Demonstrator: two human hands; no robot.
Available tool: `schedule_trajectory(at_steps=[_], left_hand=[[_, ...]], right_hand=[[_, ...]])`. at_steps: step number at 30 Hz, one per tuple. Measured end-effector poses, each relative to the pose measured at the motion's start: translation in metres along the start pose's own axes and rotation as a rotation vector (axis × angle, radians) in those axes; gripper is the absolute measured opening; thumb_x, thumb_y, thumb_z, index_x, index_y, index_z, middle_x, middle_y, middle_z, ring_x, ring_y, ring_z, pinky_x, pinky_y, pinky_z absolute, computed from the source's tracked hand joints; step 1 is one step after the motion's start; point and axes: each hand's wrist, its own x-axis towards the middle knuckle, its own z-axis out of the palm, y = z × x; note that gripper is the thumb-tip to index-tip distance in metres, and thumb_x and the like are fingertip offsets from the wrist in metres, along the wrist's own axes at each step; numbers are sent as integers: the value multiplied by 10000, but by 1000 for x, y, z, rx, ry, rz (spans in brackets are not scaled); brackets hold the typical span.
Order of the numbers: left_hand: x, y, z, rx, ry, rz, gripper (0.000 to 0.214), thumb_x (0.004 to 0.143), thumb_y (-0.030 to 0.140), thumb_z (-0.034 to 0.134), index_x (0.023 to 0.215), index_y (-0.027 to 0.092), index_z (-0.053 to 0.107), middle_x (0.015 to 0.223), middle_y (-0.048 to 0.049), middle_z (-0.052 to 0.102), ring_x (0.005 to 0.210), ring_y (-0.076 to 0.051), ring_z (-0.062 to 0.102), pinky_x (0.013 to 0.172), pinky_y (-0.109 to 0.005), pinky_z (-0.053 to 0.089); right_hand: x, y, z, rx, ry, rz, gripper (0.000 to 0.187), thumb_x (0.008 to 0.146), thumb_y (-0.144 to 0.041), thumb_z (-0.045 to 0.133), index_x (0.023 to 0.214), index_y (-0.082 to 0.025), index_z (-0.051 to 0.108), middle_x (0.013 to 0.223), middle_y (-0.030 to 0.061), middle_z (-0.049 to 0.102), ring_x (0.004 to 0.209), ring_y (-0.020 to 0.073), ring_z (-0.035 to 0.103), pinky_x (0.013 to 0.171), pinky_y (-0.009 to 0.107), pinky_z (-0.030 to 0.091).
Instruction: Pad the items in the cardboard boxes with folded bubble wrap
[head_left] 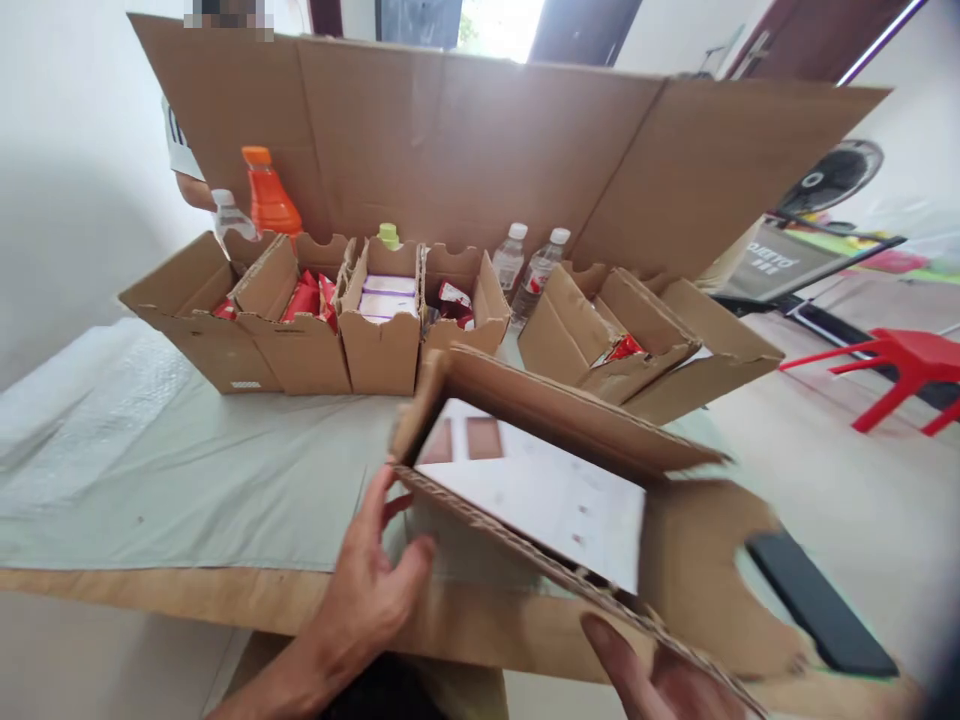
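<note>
I hold a small cardboard box (570,470) that is being folded, tilted over the near edge of the table (187,470). My left hand (371,590) grips the box's left corner, thumb on the corrugated edge and fingers behind it. My right hand (660,680) holds the box's lower right edge from underneath, only thumb and palm visible. A white panel shows inside the box. One cut-out flap (705,590) hangs toward me on the right.
A row of several open small boxes (300,320) with red packets and white cartons stands at the back, two more boxes (637,340) to the right. Water bottles (525,265), an orange bottle (270,200), a big cardboard sheet (487,150), a black phone (821,605). Another person's hand (196,190) holds a bottle far left.
</note>
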Motion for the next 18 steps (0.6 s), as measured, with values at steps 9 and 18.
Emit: schedule_trajectory(at_steps=[9, 18], left_hand=[[42, -8, -70, 139, 328, 31, 811, 887, 311, 646, 1607, 272, 274, 1618, -162, 444, 1399, -320, 576, 1104, -490, 562], [50, -38, -65, 173, 261, -17, 943, 861, 259, 611, 1673, 249, 131, 1719, -160, 305, 1524, -361, 429, 1221, -594, 422]], right_hand=[[138, -119, 85, 529, -146, -137, 429, 904, -581, 613, 1100, -213, 715, 1004, 124, 738, 973, 330, 704, 798, 460, 609], [119, -97, 118, 563, -333, 141, 529, 787, -622, 660, 1116, -207, 654, 998, 114, 786, 780, 280, 749, 544, 326, 540]])
